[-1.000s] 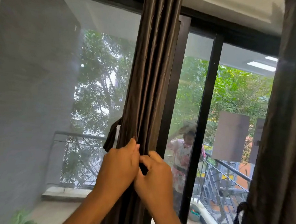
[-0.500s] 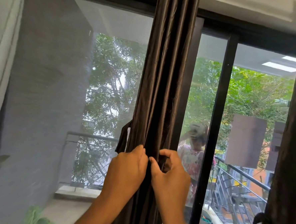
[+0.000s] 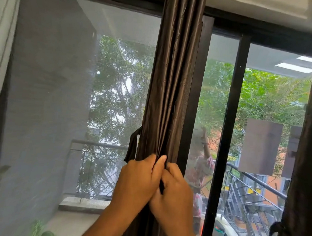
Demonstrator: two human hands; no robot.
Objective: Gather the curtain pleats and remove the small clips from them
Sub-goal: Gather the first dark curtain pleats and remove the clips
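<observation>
Head view: one gathered dark brown curtain (image 3: 168, 93) hangs mid-frame before the sliding window frame (image 3: 229, 122), and two hands meet on it — left hand (image 3: 138, 180) and right hand (image 3: 174, 192), each with fingers curled, pinching the pleats together. No clip is discernible; perhaps the fingers cover it. A second curtain (image 3: 305, 163) is cut off at the right edge, and open glass lies either side.

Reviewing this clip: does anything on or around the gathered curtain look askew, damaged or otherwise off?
Little stands out. The brown curtain hangs in a tidy bunch, with the left hand and right hand both gripping its pleats. The one loose item is a dark fabric strap dangling off its left edge. No clip is visible, and no tear.
</observation>
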